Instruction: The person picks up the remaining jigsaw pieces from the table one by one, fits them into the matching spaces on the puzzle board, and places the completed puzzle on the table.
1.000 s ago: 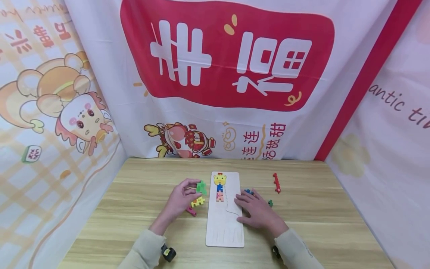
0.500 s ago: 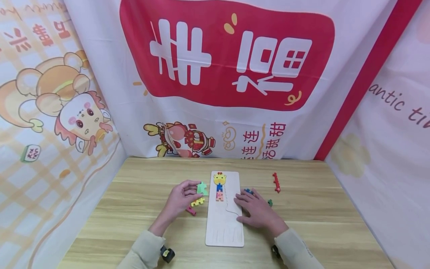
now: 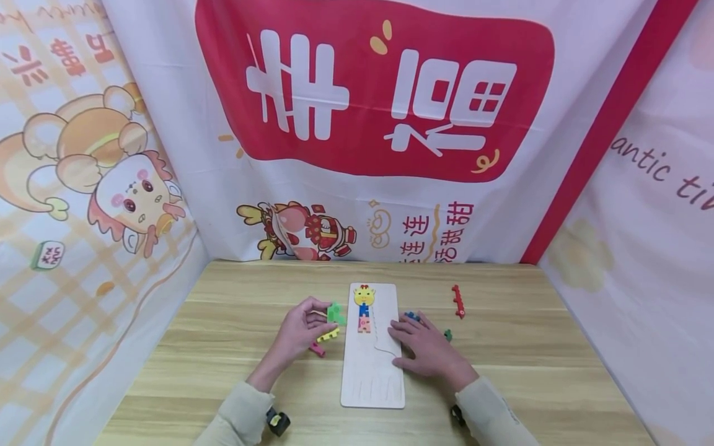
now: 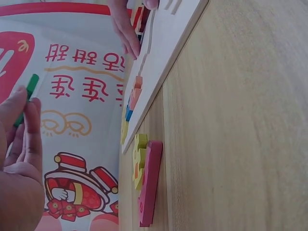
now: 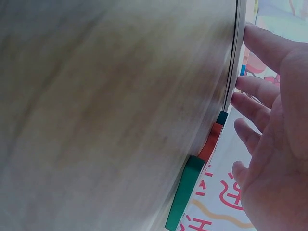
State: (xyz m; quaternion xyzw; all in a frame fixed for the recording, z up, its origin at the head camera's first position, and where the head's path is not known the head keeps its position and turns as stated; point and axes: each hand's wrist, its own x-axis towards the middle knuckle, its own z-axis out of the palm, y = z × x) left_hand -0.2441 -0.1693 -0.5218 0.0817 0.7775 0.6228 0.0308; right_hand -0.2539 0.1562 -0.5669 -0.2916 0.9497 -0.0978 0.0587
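Observation:
Between thumb and fingers, my left hand (image 3: 304, 325) pinches a green puzzle piece (image 3: 335, 313) just off the left edge of a pale wooden board (image 3: 370, 384). In the left wrist view this green piece (image 4: 32, 86) is held edge-on, up off the table. A yellow giraffe-head piece (image 3: 364, 295), a blue piece (image 3: 364, 311) and a pink piece (image 3: 364, 324) form a column on the board's upper left. My right hand (image 3: 426, 350) rests at the board's right edge, fingers spread and fairly straight. Below my left hand lie a yellow piece (image 4: 138, 161) and a magenta piece (image 4: 151, 178).
Right of the board lie a blue piece (image 3: 412, 316) partly behind my right hand, a small green piece (image 3: 448, 335) and a long red piece (image 3: 458, 301). Printed cloth (image 3: 379, 229) hangs at the table's back edge. Carved lines run across the board.
The green piece has tilted back and forth slightly in my left fingers, staying in about the same place. My right hand has kept its position on the board's edge.

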